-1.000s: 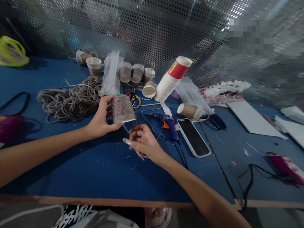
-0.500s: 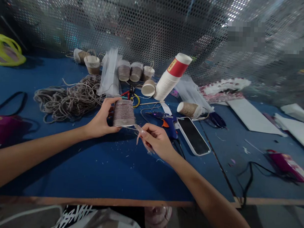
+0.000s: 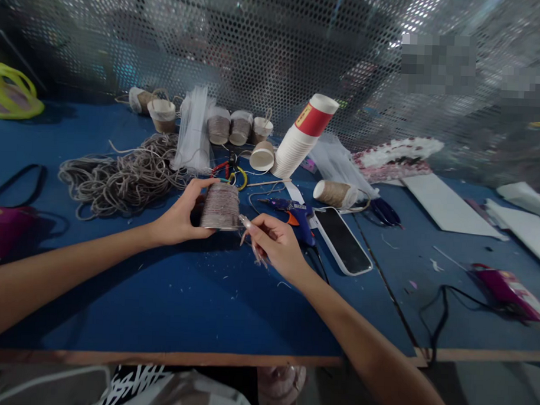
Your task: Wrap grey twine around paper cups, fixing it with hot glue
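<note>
My left hand (image 3: 181, 214) grips a paper cup wrapped in grey-brown cord (image 3: 219, 206), held upside down just above the blue table (image 3: 160, 293). My right hand (image 3: 275, 245) is right beside the cup's lower rim, its fingers pinched together at the cord's end near the rim. What the pinch holds is too thin to make out clearly. A loose tangle of the same cord (image 3: 124, 174) lies to the left of the cup.
A blue glue gun (image 3: 291, 212), a phone (image 3: 343, 240), small pliers (image 3: 229, 170), a leaning stack of paper cups (image 3: 298, 141), several wrapped cups (image 3: 230, 127) and clear glue sticks (image 3: 195, 129) lie behind. Pink tools and black cables sit at both sides. Perforated metal screen at the back.
The cup has turned from tilted to more upright and come lower. My right hand has moved up from below the cup to its lower rim.
</note>
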The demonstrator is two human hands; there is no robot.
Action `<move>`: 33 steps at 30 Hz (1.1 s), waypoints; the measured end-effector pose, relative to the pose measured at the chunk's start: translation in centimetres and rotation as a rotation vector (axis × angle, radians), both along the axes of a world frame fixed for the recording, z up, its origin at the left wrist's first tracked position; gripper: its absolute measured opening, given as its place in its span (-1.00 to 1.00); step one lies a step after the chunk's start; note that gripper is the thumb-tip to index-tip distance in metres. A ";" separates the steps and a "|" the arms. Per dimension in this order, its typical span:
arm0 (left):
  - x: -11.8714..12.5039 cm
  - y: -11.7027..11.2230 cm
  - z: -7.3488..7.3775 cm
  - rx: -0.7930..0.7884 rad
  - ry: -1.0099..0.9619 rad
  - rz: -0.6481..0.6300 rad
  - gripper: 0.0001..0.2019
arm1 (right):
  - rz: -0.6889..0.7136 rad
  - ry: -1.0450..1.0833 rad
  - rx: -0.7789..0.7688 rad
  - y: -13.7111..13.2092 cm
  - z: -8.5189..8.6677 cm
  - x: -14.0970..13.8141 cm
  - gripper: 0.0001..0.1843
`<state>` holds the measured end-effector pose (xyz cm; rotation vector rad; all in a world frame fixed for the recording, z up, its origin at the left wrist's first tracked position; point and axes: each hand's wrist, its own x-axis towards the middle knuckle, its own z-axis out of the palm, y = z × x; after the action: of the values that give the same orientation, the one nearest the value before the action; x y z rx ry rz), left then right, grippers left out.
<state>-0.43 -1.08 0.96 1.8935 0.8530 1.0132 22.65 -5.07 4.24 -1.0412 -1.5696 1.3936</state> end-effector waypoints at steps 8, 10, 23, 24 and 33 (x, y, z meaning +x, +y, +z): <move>0.0 0.1 0.1 -0.076 -0.038 -0.042 -0.24 | 0.004 -0.044 0.014 0.0 -0.2 -0.1 -0.64; -0.1 0.1 0.1 -0.094 -0.043 -0.043 -0.24 | 0.012 -0.048 0.022 0.0 -0.2 -0.1 -0.63; 0.0 0.0 0.3 -0.180 -0.073 -0.040 -0.28 | 0.010 -0.252 0.271 -0.1 -0.5 0.0 -0.56; 0.0 0.0 0.3 -0.193 -0.074 -0.048 -0.28 | 0.010 -0.274 0.304 -0.1 -0.5 0.0 -0.55; -0.2 0.1 -0.4 -0.188 -0.120 -0.124 -0.26 | 0.019 -0.329 0.378 0.0 -0.7 0.1 -0.51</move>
<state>-0.66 -1.01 0.60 1.6874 0.7261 0.9278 22.77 -5.12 3.51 -1.0562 -1.9908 0.9136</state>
